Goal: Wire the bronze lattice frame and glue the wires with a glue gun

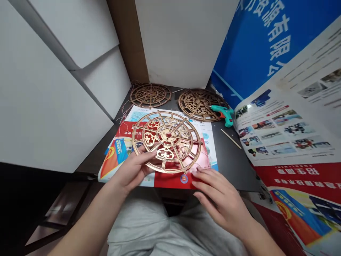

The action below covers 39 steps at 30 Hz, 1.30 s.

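A round gold openwork disc (168,134) with scroll patterns and spokes is tilted above the printed sheet. My left hand (138,165) grips its lower left rim, thumb on top and fingers underneath. Close to the disc's lower right edge, my right hand (215,192) has its fingers stretched out and a little apart. Fine pinkish thread (205,168) shows near those fingertips; whether they touch it I cannot tell. Under the disc lies a red, white and blue printed sheet (173,181).
Further back lie another openwork disc (150,95) and a stack of similar discs (193,105). A teal glue gun (225,114) rests against the stack's right side. A thin wooden stick (230,138) lies on the dark table (226,167). White panels (183,42) and printed boards (293,135) enclose the table.
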Each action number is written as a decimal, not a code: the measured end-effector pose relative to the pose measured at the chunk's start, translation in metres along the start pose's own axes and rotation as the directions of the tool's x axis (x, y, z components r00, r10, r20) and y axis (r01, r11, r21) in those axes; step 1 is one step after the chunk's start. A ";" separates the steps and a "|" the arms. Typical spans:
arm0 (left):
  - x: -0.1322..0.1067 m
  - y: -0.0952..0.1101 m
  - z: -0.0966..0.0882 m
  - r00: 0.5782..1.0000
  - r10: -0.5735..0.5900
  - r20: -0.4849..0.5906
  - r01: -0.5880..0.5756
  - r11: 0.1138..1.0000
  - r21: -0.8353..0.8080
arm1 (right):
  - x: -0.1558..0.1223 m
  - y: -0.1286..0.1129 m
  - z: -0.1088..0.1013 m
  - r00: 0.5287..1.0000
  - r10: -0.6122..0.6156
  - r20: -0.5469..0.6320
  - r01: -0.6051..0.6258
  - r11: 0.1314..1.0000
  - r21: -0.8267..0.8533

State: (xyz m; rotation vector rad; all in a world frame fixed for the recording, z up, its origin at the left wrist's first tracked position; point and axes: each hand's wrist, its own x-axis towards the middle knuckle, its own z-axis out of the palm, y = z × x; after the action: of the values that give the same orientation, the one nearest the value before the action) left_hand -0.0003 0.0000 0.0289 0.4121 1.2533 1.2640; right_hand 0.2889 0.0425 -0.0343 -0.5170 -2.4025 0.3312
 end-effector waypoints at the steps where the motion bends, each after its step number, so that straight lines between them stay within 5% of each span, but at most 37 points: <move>1: 0.000 0.001 0.000 1.000 -0.016 -0.015 0.016 1.000 0.001 | 0.000 0.000 -0.005 0.998 -0.001 -0.061 0.005 0.998 0.061; 8: -0.019 -0.001 0.005 0.990 -0.077 -0.116 0.083 0.996 0.045 | 0.029 0.016 -0.033 0.970 0.158 -0.186 -0.120 0.973 0.198; 15: -0.037 -0.002 -0.003 0.986 -0.094 -0.140 0.110 0.988 0.110 | 0.075 0.044 -0.033 0.998 0.066 0.024 -0.067 0.996 0.057; 24: -0.061 0.006 -0.040 0.951 -0.028 -0.308 0.174 0.872 0.458 | 0.123 0.060 -0.034 0.964 -0.018 0.265 0.069 0.981 -0.181; 26: -0.063 0.007 -0.046 0.956 0.077 -0.283 0.119 0.779 0.615 | 0.130 0.060 -0.031 0.952 -0.013 0.306 0.085 0.971 -0.224; 28: -0.063 0.007 -0.051 0.938 0.264 -0.224 0.027 0.590 0.807 | 0.135 0.059 -0.027 0.933 0.021 0.361 0.082 0.960 -0.269; 31: -0.055 0.006 -0.057 0.828 0.560 0.011 -0.134 0.179 0.975 | 0.139 0.056 -0.021 0.889 0.101 0.446 0.040 0.954 -0.296; 33: -0.046 0.005 -0.060 0.734 0.653 0.185 -0.211 -0.040 0.977 | 0.139 0.054 -0.017 0.865 0.137 0.483 0.011 0.957 -0.291; 36: -0.034 0.003 -0.062 0.683 0.664 0.303 -0.252 -0.175 0.952 | 0.139 0.051 -0.011 0.846 0.178 0.503 -0.031 0.957 -0.288; 39: -0.027 0.002 -0.059 0.700 0.629 0.337 -0.281 -0.191 0.940 | 0.141 0.048 -0.007 0.827 0.203 0.524 -0.059 0.959 -0.278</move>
State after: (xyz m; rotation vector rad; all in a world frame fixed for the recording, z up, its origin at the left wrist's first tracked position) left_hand -0.0465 -0.0452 0.0229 2.0710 2.2887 0.6893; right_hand 0.2062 0.1484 0.0306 -0.7950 -3.0025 0.2589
